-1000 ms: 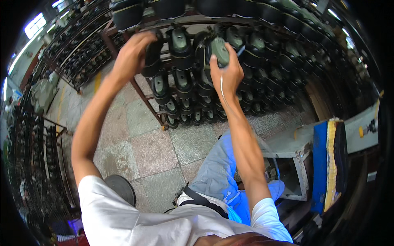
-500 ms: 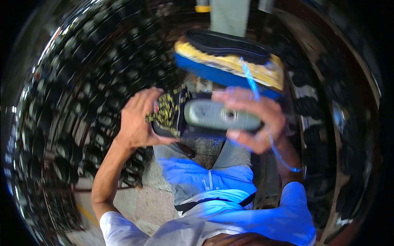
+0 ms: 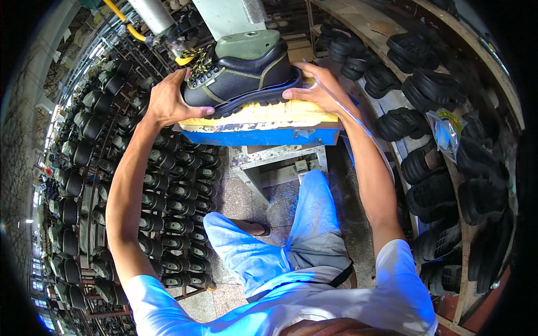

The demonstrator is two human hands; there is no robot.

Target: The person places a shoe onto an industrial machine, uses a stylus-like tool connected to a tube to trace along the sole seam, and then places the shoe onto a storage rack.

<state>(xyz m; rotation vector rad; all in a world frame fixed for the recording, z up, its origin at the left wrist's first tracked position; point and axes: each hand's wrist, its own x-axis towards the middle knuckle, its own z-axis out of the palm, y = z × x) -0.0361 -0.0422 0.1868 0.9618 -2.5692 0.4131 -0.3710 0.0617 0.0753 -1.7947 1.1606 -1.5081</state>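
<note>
A black work shoe (image 3: 238, 78) with yellow stitching and black-and-yellow laces sits upright, heel to the right. A green shoe last (image 3: 248, 45) fills its opening. Under it lies a thick black sole (image 3: 252, 105), on a yellow pad (image 3: 274, 117) over a blue base (image 3: 252, 137). My left hand (image 3: 168, 101) is closed around the front end, its thumb along the sole's near edge; the toe is mostly hidden. At the heel, my right hand (image 3: 322, 89) grips the shoe and sole, thumb on the near side.
Racks with many black shoes (image 3: 174, 224) stand at the left. Wooden shelves at the right hold black soles (image 3: 431, 193) and a clear plastic bag (image 3: 446, 131). A pale machine column (image 3: 230, 17) rises behind the pad, beside a metal cylinder (image 3: 151, 15).
The shoe has gone from being held tilted above my lap to standing on the sole on the pad. My right hand has shifted from the last to the heel. The view has swung too.
</note>
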